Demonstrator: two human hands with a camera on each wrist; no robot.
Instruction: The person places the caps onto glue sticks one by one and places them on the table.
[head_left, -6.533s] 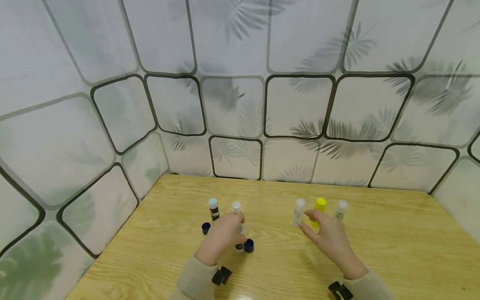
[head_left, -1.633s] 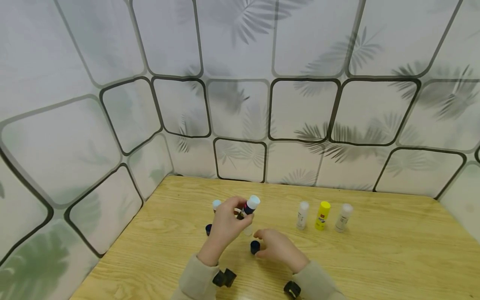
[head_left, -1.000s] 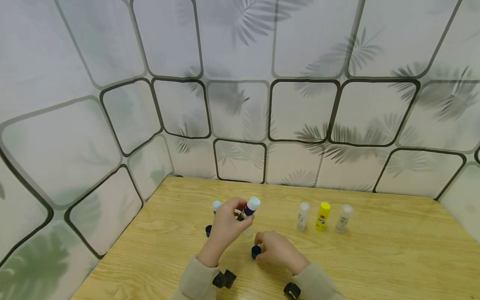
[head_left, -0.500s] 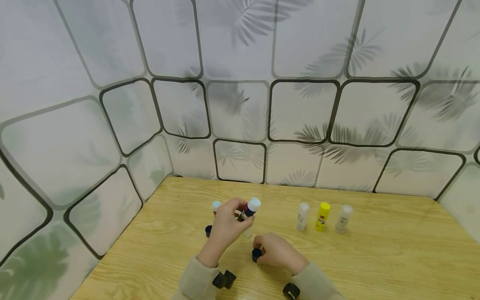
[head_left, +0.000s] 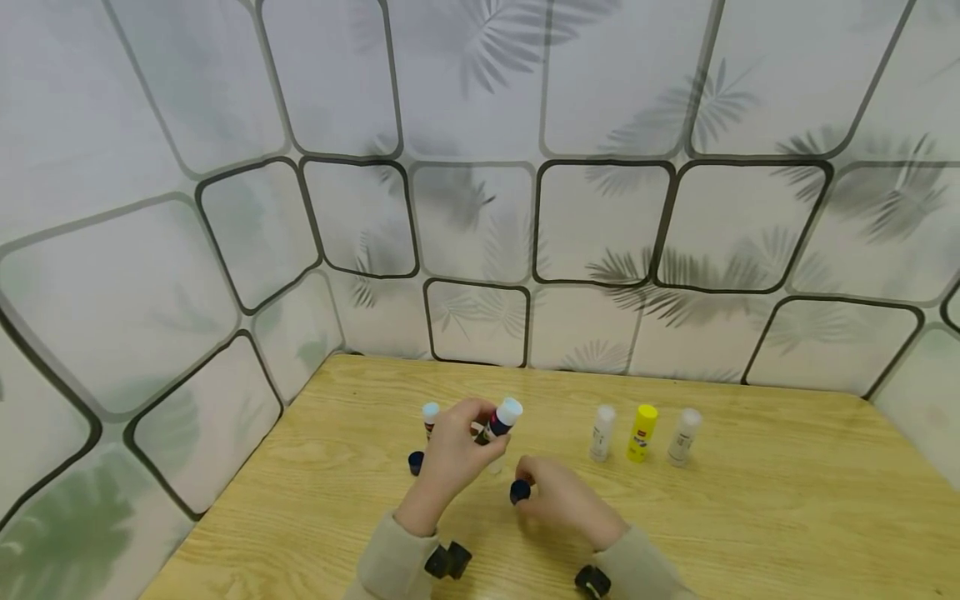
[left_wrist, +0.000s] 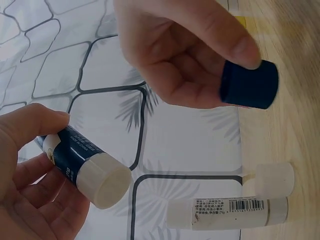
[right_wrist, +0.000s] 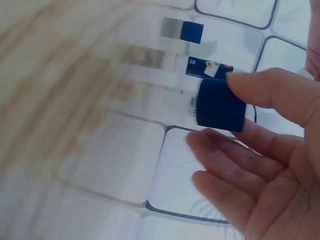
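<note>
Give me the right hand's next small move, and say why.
I'd likely bring the dark blue cap toward the pale end of the dark blue stick: the right hand pinches the cap, the left hand holds the stick tilted, and that end has no cap on it.

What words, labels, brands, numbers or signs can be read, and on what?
"MADE IN CHINA": navy tube in the left hand.
Too small to read: Chinese print and barcode digits on the barcoded white tube; the navy tube's other lettering.
Too blurred: labels on the yellow tube, white tube left of it, white tube right of it, standing navy-labelled tube.
</note>
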